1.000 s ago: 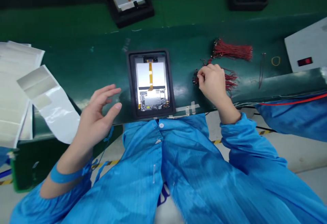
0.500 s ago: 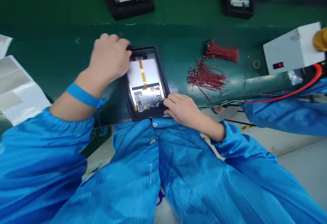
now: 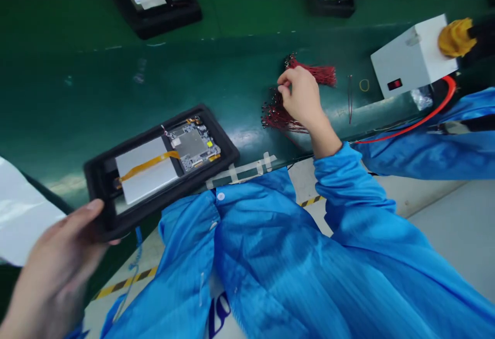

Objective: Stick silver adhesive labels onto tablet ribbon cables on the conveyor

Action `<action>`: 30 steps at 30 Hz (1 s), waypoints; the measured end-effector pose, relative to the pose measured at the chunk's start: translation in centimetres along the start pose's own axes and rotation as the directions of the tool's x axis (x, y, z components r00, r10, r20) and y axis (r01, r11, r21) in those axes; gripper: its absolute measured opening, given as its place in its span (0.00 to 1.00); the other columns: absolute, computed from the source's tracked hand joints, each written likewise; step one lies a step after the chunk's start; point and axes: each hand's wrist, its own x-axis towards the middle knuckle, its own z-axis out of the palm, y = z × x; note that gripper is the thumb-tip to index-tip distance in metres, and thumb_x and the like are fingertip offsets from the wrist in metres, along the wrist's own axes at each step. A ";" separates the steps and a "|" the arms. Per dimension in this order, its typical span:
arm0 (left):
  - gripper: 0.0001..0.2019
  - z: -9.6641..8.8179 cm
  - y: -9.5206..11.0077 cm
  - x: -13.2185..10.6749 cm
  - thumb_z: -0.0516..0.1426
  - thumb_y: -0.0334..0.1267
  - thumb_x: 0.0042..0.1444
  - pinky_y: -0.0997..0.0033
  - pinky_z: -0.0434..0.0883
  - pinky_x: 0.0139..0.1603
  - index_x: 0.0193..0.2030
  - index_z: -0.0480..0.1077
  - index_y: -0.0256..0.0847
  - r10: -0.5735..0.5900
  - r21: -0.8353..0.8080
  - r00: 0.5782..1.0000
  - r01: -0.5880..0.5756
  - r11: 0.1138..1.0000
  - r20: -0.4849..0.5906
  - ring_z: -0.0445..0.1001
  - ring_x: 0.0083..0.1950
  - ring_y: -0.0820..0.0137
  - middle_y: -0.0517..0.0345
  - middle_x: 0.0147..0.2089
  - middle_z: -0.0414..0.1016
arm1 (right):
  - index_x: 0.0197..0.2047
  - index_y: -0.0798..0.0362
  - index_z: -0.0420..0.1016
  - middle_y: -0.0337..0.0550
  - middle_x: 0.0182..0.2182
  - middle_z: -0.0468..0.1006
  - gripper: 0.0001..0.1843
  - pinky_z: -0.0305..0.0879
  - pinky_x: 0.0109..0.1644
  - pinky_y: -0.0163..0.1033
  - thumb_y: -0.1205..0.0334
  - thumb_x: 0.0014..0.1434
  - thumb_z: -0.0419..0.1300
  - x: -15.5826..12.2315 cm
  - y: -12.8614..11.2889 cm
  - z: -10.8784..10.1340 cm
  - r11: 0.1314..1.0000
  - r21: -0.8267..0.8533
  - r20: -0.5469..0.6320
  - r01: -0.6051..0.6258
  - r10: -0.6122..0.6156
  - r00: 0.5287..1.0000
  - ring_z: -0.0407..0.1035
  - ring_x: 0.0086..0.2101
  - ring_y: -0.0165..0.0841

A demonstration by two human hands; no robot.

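My left hand grips the lower left corner of a black foam tray, thumb on top and fingers underneath. In it lies an opened tablet with a silver battery, an orange ribbon cable and a circuit board. The tray is turned sideways at the table's front edge. My right hand is over two bunches of thin dark red wires, the nearer bunch and the farther bunch. Its thumb and forefinger are pinched together; what lies between them is too small to tell.
Two more trayed tablets, one at left and one at right, lie on the far green strip. A white box with a yellow sponge stands at right. Another person's blue sleeve shows beyond a red cable. White paper lies left.
The tray has swung round from upright to sideways and shifted left, with my left hand now at its lower left corner. My right hand has left the tray for the wire bunches.
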 end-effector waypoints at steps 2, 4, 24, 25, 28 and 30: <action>0.09 2.8 0.9 -2.5 0.64 0.51 0.58 0.64 0.75 0.23 0.34 0.79 0.52 -0.194 -0.287 0.978 0.209 0.935 0.079 0.79 0.35 0.59 0.61 0.41 0.85 | 0.39 0.48 0.77 0.52 0.42 0.77 0.02 0.70 0.56 0.58 0.63 0.66 0.62 1.6 1.4 0.9 0.999 -0.040 0.036 0.029 -0.028 0.999 0.69 0.48 0.49; 0.06 5.8 2.0 -4.4 0.65 0.48 0.59 0.64 0.82 0.31 0.38 0.79 0.52 -0.262 -0.460 0.950 0.311 0.832 0.170 0.81 0.39 0.60 0.62 0.45 0.85 | 0.36 0.48 0.76 0.52 0.41 0.77 0.03 0.71 0.55 0.58 0.65 0.64 0.63 2.5 1.7 1.6 0.997 -0.072 0.090 0.034 -0.027 0.996 0.69 0.47 0.49; 0.16 8.9 4.7 0.3 0.47 0.50 0.70 0.65 0.52 0.33 0.38 0.66 0.43 0.413 0.760 0.883 -0.423 0.494 0.223 0.72 0.32 0.56 0.50 0.30 0.72 | 0.47 0.51 0.71 0.47 0.37 0.81 0.09 0.55 0.47 0.43 0.67 0.72 0.50 -5.6 -11.2 0.1 0.984 0.120 0.293 0.130 -0.160 0.943 0.72 0.38 0.42; 0.16 8.8 4.3 -0.4 0.48 0.51 0.70 0.65 0.52 0.33 0.37 0.66 0.43 0.409 0.761 0.892 -0.400 0.511 0.194 0.72 0.31 0.57 0.51 0.30 0.72 | 0.45 0.51 0.71 0.46 0.37 0.81 0.09 0.54 0.48 0.43 0.67 0.72 0.50 -5.7 -11.4 0.2 0.971 0.182 0.281 0.154 -0.202 0.938 0.72 0.39 0.41; 0.14 8.8 4.1 -2.4 0.53 0.50 0.70 0.66 0.55 0.32 0.40 0.69 0.42 0.524 0.677 0.851 -0.411 0.610 0.044 0.72 0.30 0.62 0.55 0.30 0.73 | 0.41 0.51 0.71 0.43 0.37 0.81 0.08 0.54 0.49 0.42 0.66 0.72 0.52 -6.8 -12.5 0.1 0.892 0.370 0.226 0.258 -0.356 0.907 0.72 0.38 0.38; 0.10 9.2 4.8 -3.1 0.56 0.46 0.69 0.67 0.61 0.33 0.43 0.72 0.42 0.642 0.500 0.766 -0.546 0.672 -0.027 0.72 0.30 0.67 0.58 0.31 0.74 | 0.41 0.50 0.71 0.42 0.37 0.81 0.08 0.55 0.48 0.42 0.66 0.72 0.52 -7.7 -13.5 -0.1 0.838 0.461 0.210 0.292 -0.423 0.881 0.71 0.36 0.36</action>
